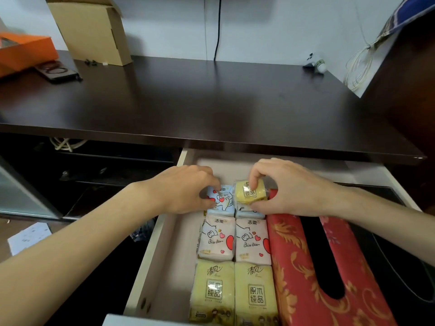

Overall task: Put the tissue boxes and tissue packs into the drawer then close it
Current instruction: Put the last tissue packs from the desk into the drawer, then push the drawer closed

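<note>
The white drawer [162, 243] is pulled out under the dark desk. Inside lie two yellow tissue packs [233, 292] at the front, two pink-white heart packs [235, 238] behind them, and a red and gold tissue box [289, 255] along the right. My left hand [186, 189] grips a blue heart pack [223, 200] at the back of the left row. My right hand [289, 189] pinches a small yellow pack [250, 191], held tilted above another blue pack whose edge shows beneath.
The dark desk top [188, 97] carries a cardboard box [91, 29], an orange box [23, 52] and a phone [56, 71] at the left. A black cable [217, 29] hangs down the wall. Paper [28, 236] lies on the floor at the left.
</note>
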`<state>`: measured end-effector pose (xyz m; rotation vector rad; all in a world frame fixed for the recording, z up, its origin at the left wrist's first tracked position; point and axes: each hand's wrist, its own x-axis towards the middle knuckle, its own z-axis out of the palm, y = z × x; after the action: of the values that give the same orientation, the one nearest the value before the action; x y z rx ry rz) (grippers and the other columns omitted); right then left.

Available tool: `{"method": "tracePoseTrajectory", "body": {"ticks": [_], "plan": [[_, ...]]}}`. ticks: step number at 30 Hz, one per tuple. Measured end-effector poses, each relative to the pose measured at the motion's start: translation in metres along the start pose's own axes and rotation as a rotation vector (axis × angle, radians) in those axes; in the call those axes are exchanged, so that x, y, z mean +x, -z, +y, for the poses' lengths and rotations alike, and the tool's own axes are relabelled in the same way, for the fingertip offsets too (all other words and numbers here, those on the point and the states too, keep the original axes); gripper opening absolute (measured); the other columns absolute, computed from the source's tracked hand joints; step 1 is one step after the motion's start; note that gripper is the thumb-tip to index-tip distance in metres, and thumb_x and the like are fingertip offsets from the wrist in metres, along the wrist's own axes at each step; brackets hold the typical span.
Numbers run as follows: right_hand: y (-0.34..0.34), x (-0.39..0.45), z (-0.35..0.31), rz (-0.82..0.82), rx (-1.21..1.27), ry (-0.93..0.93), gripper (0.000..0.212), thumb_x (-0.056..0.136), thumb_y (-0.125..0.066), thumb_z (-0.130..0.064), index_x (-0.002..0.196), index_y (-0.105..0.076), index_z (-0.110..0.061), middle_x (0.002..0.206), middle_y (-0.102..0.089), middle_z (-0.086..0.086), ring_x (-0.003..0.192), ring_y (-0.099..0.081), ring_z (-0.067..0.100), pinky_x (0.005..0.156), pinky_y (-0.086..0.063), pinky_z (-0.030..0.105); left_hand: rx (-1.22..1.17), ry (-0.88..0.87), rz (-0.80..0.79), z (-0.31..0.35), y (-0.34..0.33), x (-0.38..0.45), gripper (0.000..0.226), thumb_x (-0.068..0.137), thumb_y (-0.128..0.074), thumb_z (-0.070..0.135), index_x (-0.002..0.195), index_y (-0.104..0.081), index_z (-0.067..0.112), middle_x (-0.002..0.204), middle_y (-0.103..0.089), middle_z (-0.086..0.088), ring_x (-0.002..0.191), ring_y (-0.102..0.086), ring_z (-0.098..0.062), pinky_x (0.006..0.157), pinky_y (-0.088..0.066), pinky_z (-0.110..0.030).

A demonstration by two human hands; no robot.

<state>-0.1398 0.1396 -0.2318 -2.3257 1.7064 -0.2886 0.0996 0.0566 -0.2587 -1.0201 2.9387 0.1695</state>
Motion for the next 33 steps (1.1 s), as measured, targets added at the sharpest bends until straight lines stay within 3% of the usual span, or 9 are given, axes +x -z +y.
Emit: {"method": "tracePoseTrajectory", "body": {"ticks": [5, 11, 17, 20, 24, 28, 33], "plan": [[-0.009, 0.002, 0.005, -0.035, 0.041, -0.055, 0.032, 0.064, -0.076, -0.059, 0.082, -0.059, -0.037, 0.097, -0.059, -0.014, 0.087, -0.055, 0.004, 0.074, -0.047, 0.033, -0.016, -0.003, 0.009, -0.002, -0.002, -0.003, 0.037, 0.090, -0.060, 0.051, 0.124, -0.059, 0.037, 0.121, -0.056, 0.015, 0.107, -0.058, -0.012, 0.074, -0.051, -0.033], [-0.006, -0.002, 0.004, -0.083, 0.093, -0.056, 0.044, 0.061, -0.071, -0.074, 0.077, -0.066, -0.034, 0.109, -0.058, -0.019, 0.104, -0.054, 0.002, 0.091, -0.049, 0.038, -0.029, -0.032, 0.043, -0.002, 0.001, -0.006, 0.035, 0.090, -0.060, 0.049, 0.123, -0.061, 0.036, 0.124, -0.052, 0.016, 0.110, -0.055, -0.009, 0.080, -0.054, -0.037], [0.012, -0.024, -0.004, 0.056, 0.164, -0.035, 0.029, 0.075, -0.071, -0.065, 0.080, -0.070, -0.036, 0.120, -0.057, -0.023, 0.119, -0.052, 0.000, 0.103, -0.045, 0.042, -0.039, -0.026, 0.180, 0.006, 0.017, -0.013, 0.028, 0.092, -0.057, 0.047, 0.117, -0.065, 0.036, 0.117, -0.059, 0.019, 0.105, -0.058, -0.007, 0.078, -0.051, -0.033], [0.020, -0.054, -0.015, 0.090, 0.184, -0.007, 0.015, 0.083, -0.072, -0.051, 0.084, -0.069, -0.036, 0.116, -0.061, -0.020, 0.114, -0.058, 0.003, 0.095, -0.050, 0.038, -0.140, -0.003, 0.227, 0.017, 0.028, -0.030, 0.021, 0.092, -0.059, 0.042, 0.109, -0.069, 0.034, 0.107, -0.065, 0.020, 0.099, -0.062, -0.004, 0.081, -0.052, -0.036], [0.025, -0.114, -0.034, 0.090, 0.199, 0.011, 0.016, 0.085, -0.065, -0.057, 0.090, -0.066, -0.041, 0.104, -0.064, -0.017, 0.098, -0.063, 0.009, 0.075, -0.048, 0.024, -0.480, 0.027, 0.255, 0.051, 0.032, -0.074, 0.016, 0.092, -0.063, 0.035, 0.101, -0.074, 0.030, 0.097, -0.072, 0.017, 0.089, -0.064, 0.000, 0.075, -0.056, -0.035], [0.007, -0.176, -0.044, 0.045, 0.161, 0.012, 0.020, 0.088, -0.058, -0.067, 0.096, -0.060, -0.049, 0.104, -0.060, -0.022, 0.100, -0.059, 0.010, 0.082, -0.045, 0.027, -0.503, -0.001, 0.162, 0.092, 0.022, -0.130, 0.028, 0.093, -0.052, 0.055, 0.102, -0.071, 0.036, 0.100, -0.070, 0.020, 0.096, -0.065, -0.003, 0.077, -0.052, -0.029], [-0.020, -0.228, -0.044, 0.085, -0.046, 0.059, 0.043, 0.092, -0.047, -0.076, 0.124, -0.052, -0.048, 0.132, -0.047, -0.029, 0.122, -0.050, -0.001, 0.087, -0.047, 0.022, -0.254, -0.034, 0.168, 0.125, 0.003, -0.176, 0.049, 0.089, -0.035, 0.078, 0.115, -0.057, 0.044, 0.105, -0.061, 0.028, 0.095, -0.058, 0.008, 0.073, -0.052, -0.025]]}}
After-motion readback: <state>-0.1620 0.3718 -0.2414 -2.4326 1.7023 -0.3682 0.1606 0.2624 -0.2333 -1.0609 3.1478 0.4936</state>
